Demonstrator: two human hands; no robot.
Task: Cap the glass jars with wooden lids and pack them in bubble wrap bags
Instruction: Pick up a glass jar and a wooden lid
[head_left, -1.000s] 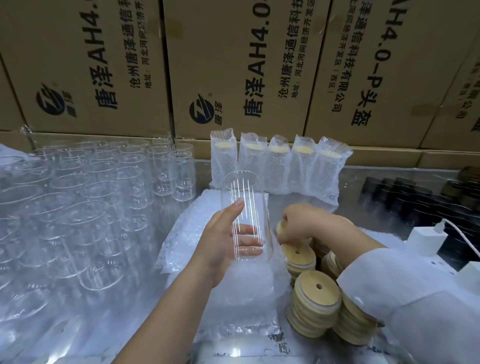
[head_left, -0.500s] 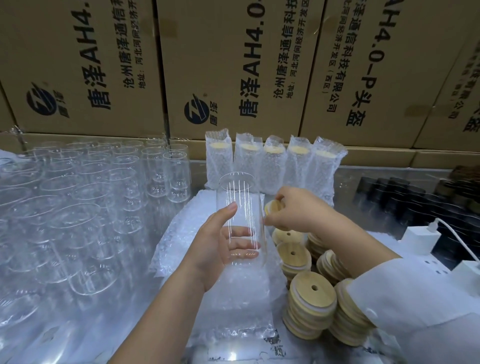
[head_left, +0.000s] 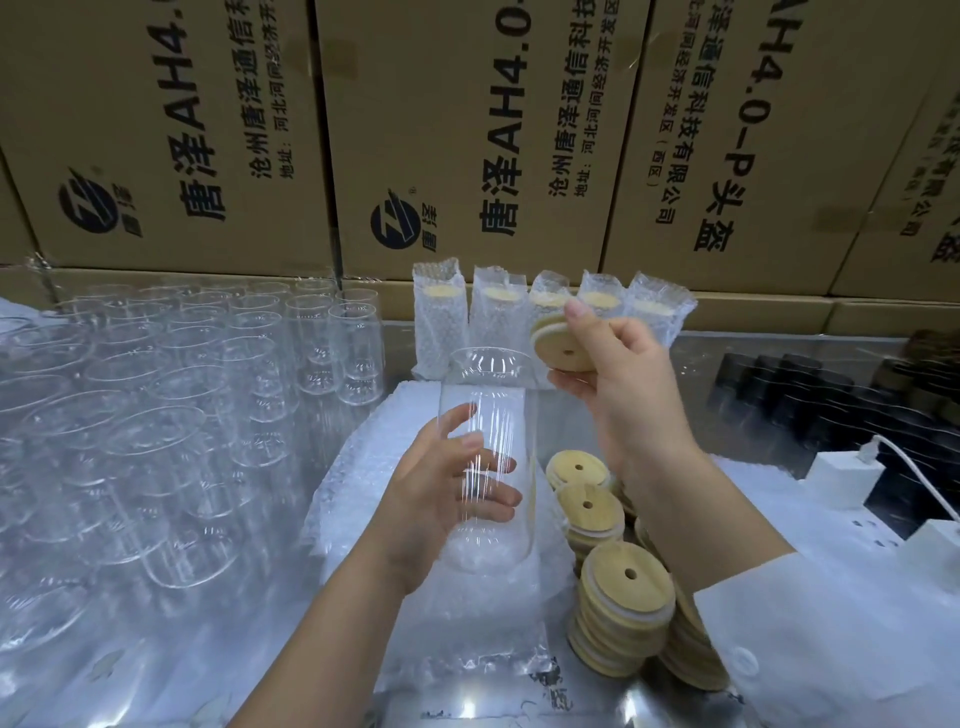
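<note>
My left hand (head_left: 436, 499) grips a clear glass jar (head_left: 488, 410) upright above a pile of bubble wrap bags (head_left: 363, 467). Just right of the jar's open mouth, my right hand (head_left: 618, 374) holds a round wooden lid (head_left: 558, 348) with a small hole, tilted on edge and apart from the rim. Stacks of more wooden lids (head_left: 621, 603) stand at the lower right. Several wrapped, capped jars (head_left: 439, 322) line up at the back.
Many empty glass jars (head_left: 156, 415) crowd the left side. Printed cardboard boxes (head_left: 467, 135) form a wall behind. Dark jars (head_left: 810, 400) sit at the right, with white chargers and a cable (head_left: 847, 473) in front of them.
My right hand picked a lid from the stacks and raised it up beside the jar's mouth. The left hand kept hold of the jar, lifting it slightly.
</note>
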